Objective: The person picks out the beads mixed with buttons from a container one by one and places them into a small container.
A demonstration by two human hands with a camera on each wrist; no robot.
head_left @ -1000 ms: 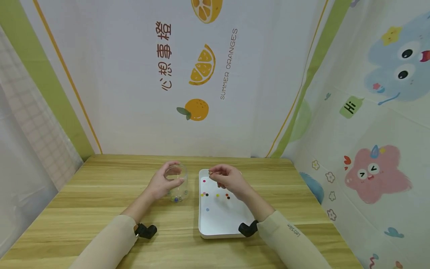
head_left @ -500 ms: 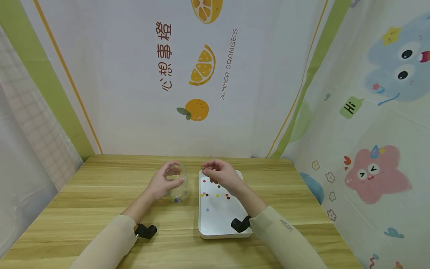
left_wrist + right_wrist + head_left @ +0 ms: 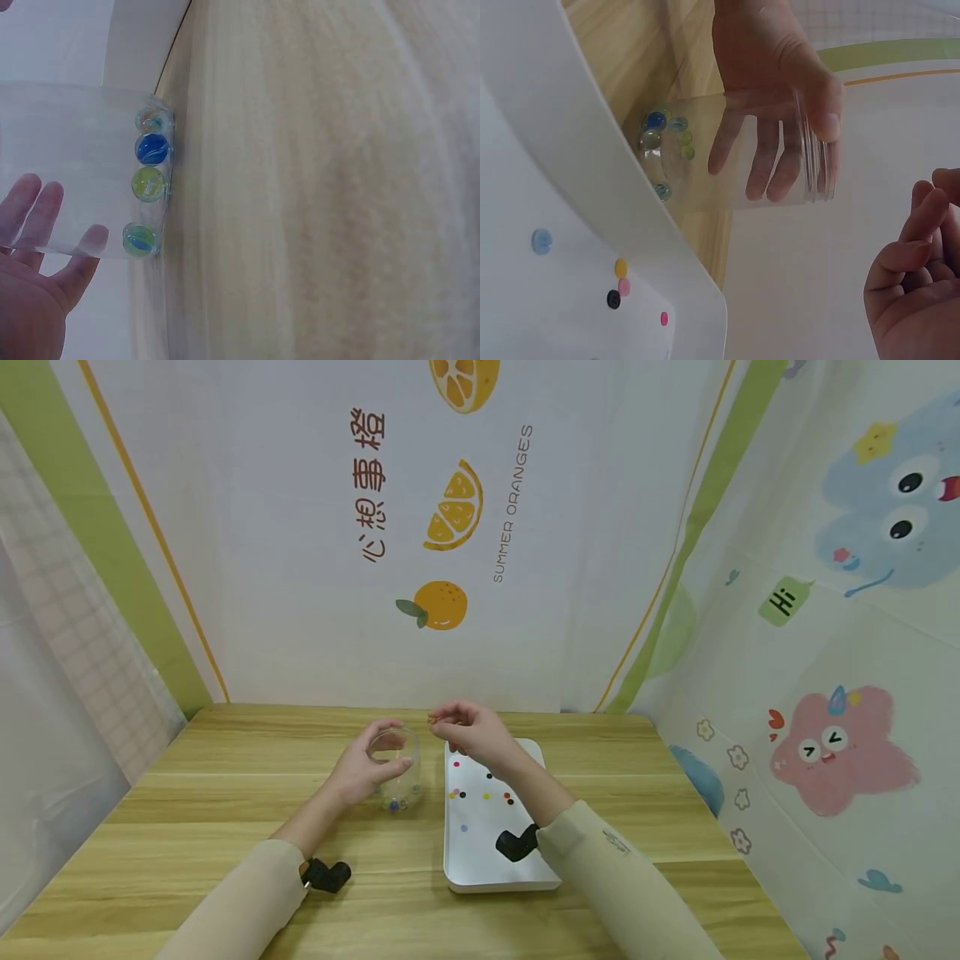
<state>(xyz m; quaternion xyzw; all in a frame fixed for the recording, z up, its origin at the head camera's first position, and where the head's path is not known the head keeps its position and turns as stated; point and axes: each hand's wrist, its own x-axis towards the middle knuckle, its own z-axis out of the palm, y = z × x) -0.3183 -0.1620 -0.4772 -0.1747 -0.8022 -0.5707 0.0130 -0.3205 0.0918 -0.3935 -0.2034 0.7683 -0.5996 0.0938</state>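
Note:
My left hand (image 3: 362, 770) grips a clear plastic jar (image 3: 403, 787) that stands upright on the table, its fingers showing through the wall. At the bottom of the jar lie several glass marbles, among them a blue marble (image 3: 153, 149) and a yellow-green marble (image 3: 148, 184). My right hand (image 3: 480, 737) is raised above the far left corner of the white tray (image 3: 498, 864), to the right of the jar mouth. Between thumb and forefinger it pinches a small orange-brown piece (image 3: 432, 719), mostly hidden by the fingertips; I cannot tell its kind.
Several small coloured buttons lie scattered in the tray, including a light blue button (image 3: 541, 241), a black button (image 3: 613, 299) and a yellow button (image 3: 621, 268). The wooden table (image 3: 225, 793) ends at a printed curtain (image 3: 300, 610) behind.
My right hand has risen from over the tray and moved left toward the jar mouth, the small piece still pinched. The left hand and jar have stayed in place.

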